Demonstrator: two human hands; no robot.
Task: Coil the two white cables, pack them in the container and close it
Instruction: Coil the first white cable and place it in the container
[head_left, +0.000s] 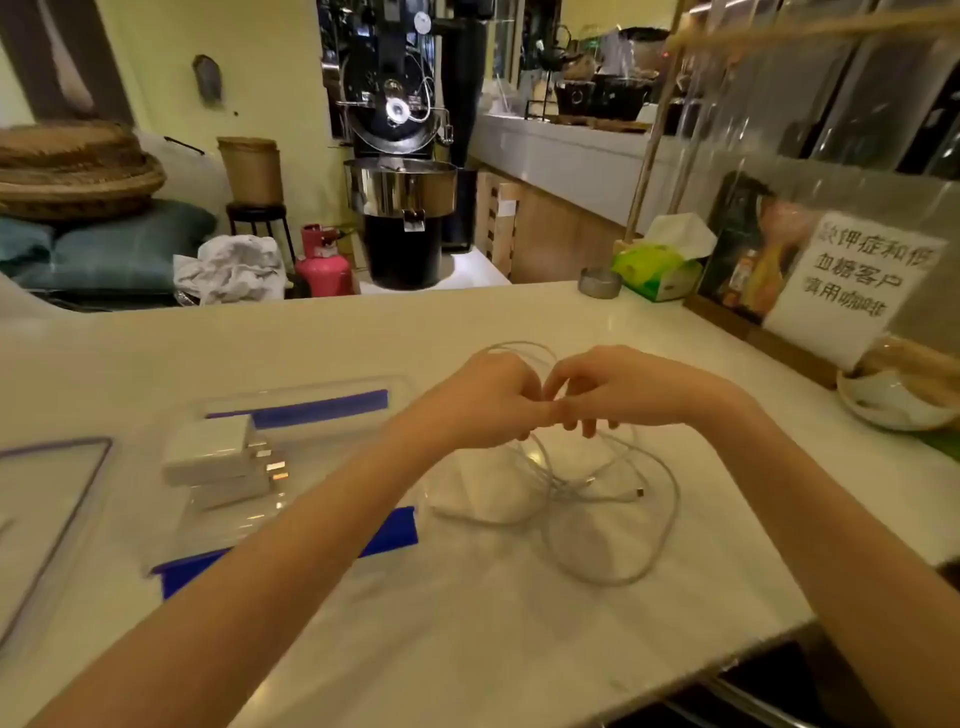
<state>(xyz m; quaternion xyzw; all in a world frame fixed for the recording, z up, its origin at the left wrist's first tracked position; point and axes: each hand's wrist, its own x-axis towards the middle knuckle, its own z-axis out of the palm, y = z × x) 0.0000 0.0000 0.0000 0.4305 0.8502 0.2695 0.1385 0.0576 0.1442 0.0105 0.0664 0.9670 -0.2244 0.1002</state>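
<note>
A white cable (524, 349) loops up from between my two hands above the white counter. My left hand (483, 402) grips it with curled fingers. My right hand (608, 389) pinches the same cable right beside the left. More white cable (613, 519) lies in loose tangled loops on the counter below my hands, one plug end showing at the right. A clear container (332, 400) with blue clips stands open at the left, holding two white chargers (218, 457). Its lid (52, 499) lies at the far left.
A tissue box (657, 267) and a small metal dish (600, 283) stand at the counter's far right corner. A printed sign (852, 280) and a white bowl (898, 395) are along the right side. The counter's front edge runs lower right.
</note>
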